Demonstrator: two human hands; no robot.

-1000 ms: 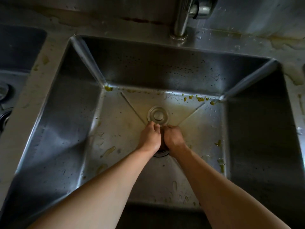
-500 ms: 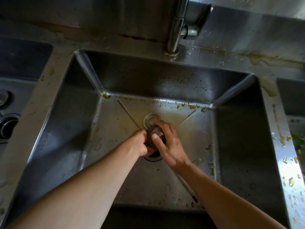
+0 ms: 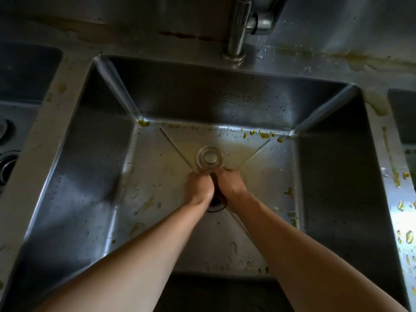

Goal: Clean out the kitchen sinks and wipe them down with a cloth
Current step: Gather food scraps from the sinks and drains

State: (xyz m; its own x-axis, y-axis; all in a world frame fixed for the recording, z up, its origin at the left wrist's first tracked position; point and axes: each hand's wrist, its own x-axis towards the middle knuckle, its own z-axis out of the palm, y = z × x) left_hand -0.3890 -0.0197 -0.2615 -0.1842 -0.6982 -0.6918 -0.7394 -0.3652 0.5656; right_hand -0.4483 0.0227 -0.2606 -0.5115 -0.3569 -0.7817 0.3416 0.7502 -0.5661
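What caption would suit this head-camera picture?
Both hands reach together over the drain of a dirty steel sink below the tap.

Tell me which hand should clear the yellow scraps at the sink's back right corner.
Right. The scraps lie right of the drain, on the side of the right hand; the left hand would have to cross over it. Both hands sit at the drain.

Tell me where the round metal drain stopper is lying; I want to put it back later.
The round metal drain stopper lies on the steel sink's floor, just behind both hands, below the tap.
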